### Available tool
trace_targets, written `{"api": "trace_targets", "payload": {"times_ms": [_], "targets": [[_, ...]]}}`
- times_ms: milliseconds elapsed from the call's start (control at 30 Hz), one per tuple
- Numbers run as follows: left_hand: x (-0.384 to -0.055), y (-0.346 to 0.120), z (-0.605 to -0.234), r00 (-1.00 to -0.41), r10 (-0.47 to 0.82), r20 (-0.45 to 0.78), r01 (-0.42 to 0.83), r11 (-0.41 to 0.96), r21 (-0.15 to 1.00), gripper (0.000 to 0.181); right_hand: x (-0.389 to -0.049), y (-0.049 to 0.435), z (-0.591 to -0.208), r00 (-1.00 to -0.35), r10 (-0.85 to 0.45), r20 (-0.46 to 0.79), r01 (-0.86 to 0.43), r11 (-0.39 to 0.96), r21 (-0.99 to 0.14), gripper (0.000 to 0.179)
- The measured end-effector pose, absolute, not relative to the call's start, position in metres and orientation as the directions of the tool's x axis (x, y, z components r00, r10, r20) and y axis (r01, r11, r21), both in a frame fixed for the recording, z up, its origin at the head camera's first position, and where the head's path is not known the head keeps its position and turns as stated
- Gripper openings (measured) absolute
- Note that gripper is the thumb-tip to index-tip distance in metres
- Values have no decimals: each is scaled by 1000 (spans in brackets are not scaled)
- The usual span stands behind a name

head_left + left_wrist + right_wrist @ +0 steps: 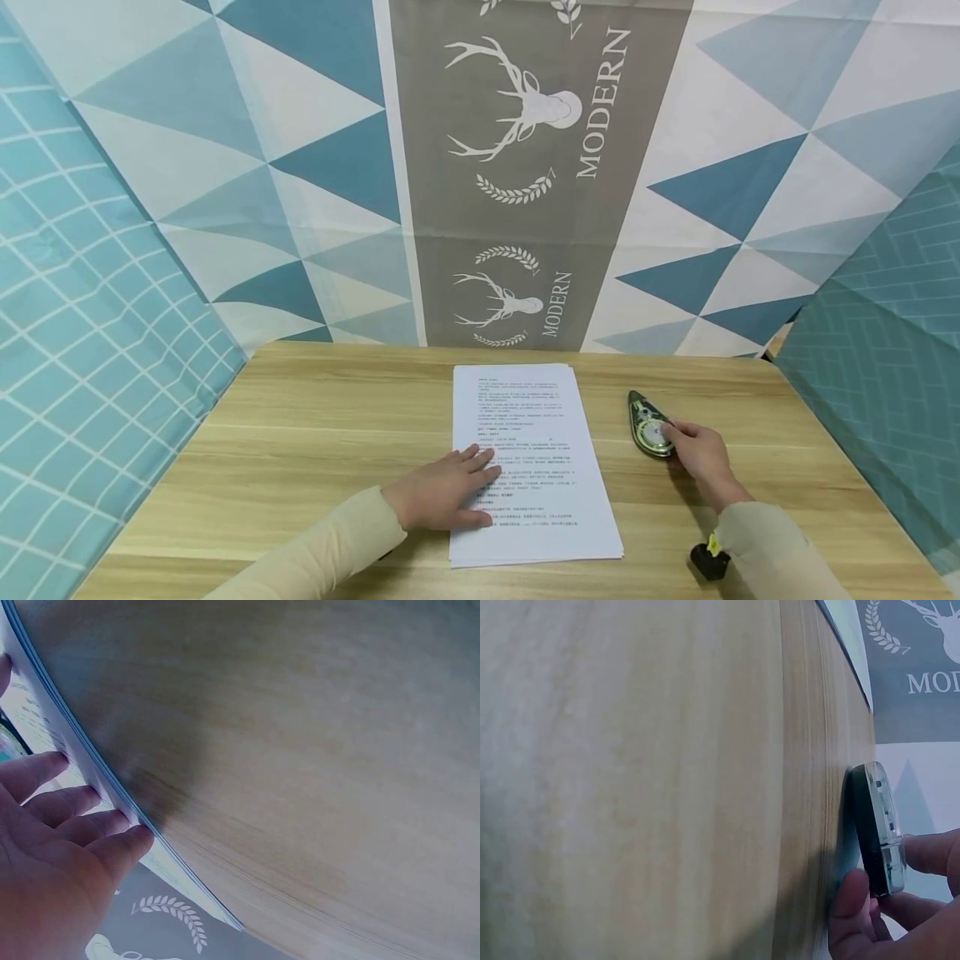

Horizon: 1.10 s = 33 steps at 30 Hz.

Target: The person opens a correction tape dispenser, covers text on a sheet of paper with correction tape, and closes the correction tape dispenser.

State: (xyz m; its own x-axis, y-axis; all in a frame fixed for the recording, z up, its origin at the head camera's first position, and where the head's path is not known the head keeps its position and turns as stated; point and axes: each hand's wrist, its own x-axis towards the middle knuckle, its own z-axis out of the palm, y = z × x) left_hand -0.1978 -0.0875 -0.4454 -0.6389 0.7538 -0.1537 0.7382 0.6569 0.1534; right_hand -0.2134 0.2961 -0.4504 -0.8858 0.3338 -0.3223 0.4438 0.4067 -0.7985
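A stack of printed paper sheets point(532, 492) lies on the wooden table in front of me. My left hand point(442, 493) rests on its left edge, fingers spread and nearly straight. The left wrist view shows the fingertips on the sheets, with the stack's thin edge point(112, 776) beside them. To the right of the paper, my right hand point(703, 460) holds a green and black correction tape dispenser point(647, 425) by its near end. In the right wrist view, thumb and fingers pinch the dispenser point(880, 825) from both sides, close over the tabletop.
The wooden table point(337, 417) reaches back to a patterned cloth point(502, 167) with deer heads and triangles. Blue-green cloths hang at both sides. A small black object point(708, 562) with a yellow tag is at the right wrist.
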Motion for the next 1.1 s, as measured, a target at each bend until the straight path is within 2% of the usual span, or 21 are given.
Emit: {"api": "trace_targets", "payload": {"times_ms": [567,1100], "targets": [[-198,-88,-447,-640,754,-147,735,657,169,68,-216,303,-449,-880,313,-359,470,451,-759,61],[-198,-87,-446,-646,748,-155,727,664,175,68,-217,303,-449,-893,312,-325,445,488,-751,56]]}}
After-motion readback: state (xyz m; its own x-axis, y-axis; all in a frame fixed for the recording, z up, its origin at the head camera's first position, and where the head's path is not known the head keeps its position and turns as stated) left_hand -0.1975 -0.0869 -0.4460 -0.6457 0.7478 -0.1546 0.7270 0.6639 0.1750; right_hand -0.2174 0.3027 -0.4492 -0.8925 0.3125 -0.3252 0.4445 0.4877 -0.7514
